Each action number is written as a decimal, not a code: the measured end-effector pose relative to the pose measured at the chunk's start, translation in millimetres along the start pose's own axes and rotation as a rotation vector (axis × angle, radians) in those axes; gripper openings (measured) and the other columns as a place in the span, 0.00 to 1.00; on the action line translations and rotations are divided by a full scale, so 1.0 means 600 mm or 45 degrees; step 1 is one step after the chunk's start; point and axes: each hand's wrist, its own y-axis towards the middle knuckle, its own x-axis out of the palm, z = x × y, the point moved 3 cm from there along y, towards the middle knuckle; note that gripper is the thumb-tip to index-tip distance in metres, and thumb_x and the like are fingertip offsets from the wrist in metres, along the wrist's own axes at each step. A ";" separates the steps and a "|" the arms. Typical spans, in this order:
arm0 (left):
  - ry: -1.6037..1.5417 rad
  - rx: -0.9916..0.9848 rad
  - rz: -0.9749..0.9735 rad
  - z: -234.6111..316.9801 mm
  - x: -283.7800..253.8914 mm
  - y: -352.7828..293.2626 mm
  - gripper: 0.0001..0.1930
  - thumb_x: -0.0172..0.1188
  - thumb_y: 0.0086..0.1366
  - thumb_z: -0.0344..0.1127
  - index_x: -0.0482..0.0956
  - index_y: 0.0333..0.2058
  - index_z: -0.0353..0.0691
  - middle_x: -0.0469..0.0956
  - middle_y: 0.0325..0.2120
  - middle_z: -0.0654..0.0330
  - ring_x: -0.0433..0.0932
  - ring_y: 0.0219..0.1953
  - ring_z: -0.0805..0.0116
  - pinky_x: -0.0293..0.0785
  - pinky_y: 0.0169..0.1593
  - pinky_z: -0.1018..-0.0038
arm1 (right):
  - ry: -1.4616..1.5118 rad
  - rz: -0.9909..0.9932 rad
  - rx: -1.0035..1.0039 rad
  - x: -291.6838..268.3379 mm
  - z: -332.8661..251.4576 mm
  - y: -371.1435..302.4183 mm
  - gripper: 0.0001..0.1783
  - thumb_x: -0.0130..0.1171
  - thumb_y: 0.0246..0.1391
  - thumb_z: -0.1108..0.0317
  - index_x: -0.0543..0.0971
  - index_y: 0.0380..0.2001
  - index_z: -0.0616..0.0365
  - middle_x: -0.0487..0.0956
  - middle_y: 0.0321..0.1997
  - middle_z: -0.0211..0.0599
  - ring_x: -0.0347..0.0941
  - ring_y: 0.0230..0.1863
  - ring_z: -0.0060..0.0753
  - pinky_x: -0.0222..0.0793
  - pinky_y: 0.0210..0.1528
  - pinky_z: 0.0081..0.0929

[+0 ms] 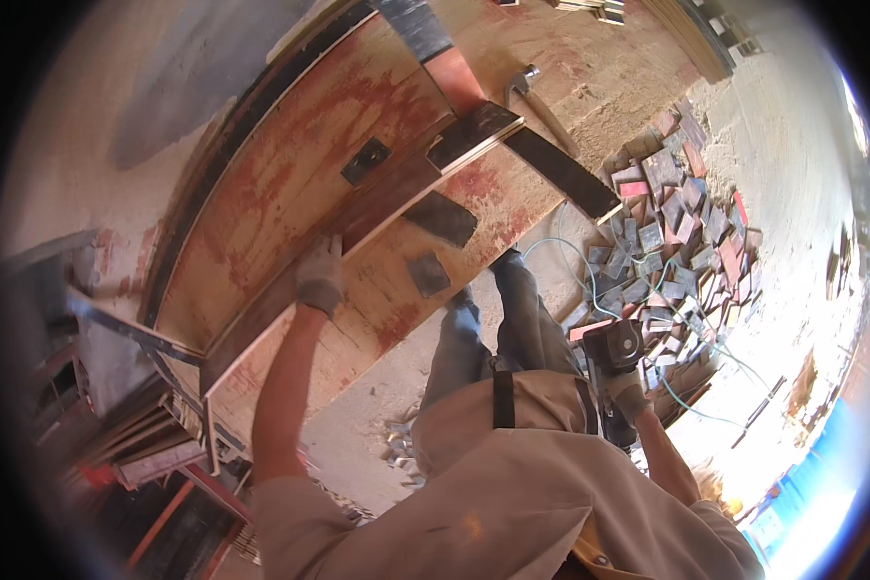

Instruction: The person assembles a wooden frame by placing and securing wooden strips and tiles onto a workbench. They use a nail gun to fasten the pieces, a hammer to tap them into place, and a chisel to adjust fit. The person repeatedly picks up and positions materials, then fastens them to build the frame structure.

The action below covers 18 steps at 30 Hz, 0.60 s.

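Note:
My left hand [320,277], in a pale glove, lies on a long reddish-brown board [390,205] that runs diagonally across the wooden worktable [358,362]. Its fingers look stretched out along the board's top. Low at my right side, my gloved right hand [630,397] is closed round a dark power tool [614,346] with a round part on its head; its exact kind is unclear. At the board's far end sits a short dark plank piece [474,135]. A dark strip [564,174] juts from there over the table's near edge.
A claw hammer [548,114] lies on the sawdust-covered tabletop. Beyond the table's right edge, a large heap of wood offcuts [662,227] covers the floor, with a thin teal hose [590,275] winding across it. Metal framing [140,331] and stacked boards [155,435] stand at left.

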 end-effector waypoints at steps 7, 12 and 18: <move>-0.134 -0.029 -0.128 0.061 0.020 -0.058 0.29 0.61 0.61 0.31 0.73 0.64 0.40 0.84 0.41 0.44 0.84 0.42 0.42 0.79 0.46 0.48 | 0.096 -0.006 0.001 0.009 0.011 0.006 0.07 0.58 0.59 0.70 0.79 0.26 0.54 0.77 0.17 0.32 0.76 0.18 0.31 0.71 0.24 0.32; -0.199 0.115 -0.093 0.133 0.029 -0.078 0.26 0.63 0.61 0.38 0.76 0.58 0.40 0.85 0.35 0.44 0.86 0.35 0.40 0.80 0.42 0.46 | 0.127 0.004 0.020 0.016 0.017 0.000 0.07 0.58 0.58 0.70 0.78 0.25 0.54 0.77 0.17 0.32 0.75 0.17 0.31 0.71 0.23 0.33; -0.370 -0.192 -0.157 0.151 0.001 -0.080 0.26 0.64 0.61 0.39 0.76 0.59 0.42 0.85 0.40 0.42 0.84 0.42 0.39 0.80 0.44 0.46 | 0.206 0.014 0.040 0.024 0.011 -0.006 0.07 0.58 0.58 0.70 0.78 0.25 0.55 0.76 0.17 0.32 0.75 0.17 0.31 0.71 0.23 0.33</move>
